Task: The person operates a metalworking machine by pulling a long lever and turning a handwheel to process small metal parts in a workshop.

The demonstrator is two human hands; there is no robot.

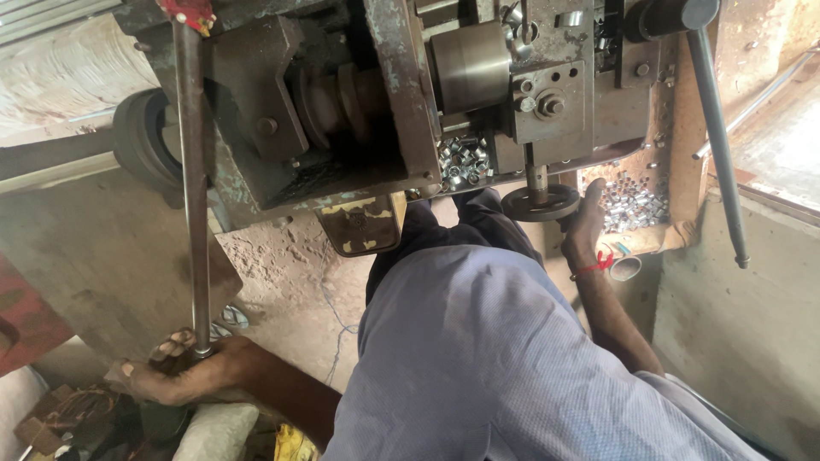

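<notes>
Steel dominates my view: a worn, green-painted machine (376,94) fills the upper frame, and a long lever rod (195,196) runs down from it, its long axis nearly vertical, to my left hand (175,371). That hand is closed around the rod's lower end, fingers wrapped just under the tip, so the whole rod lies above the grip, leading up to a red-painted fitting (184,12) at the machine's top edge. My right hand (588,226) sits well apart, on the far side of my body, with the fingers curled against the rim of a small round handwheel (540,203) on a short vertical shaft; whether they fully clasp it I cannot tell. A red thread (598,266) circles that wrist. Just beside the right hand, a rusty tray (679,171) holds a heap of small bright metal rings (632,203), and more of them lie in the machine's opening (464,160). A second grey lever (719,137) slants down at the right, untouched. No readable package or sign shows; a yellow wrapper (292,444) lies near my left elbow.
</notes>
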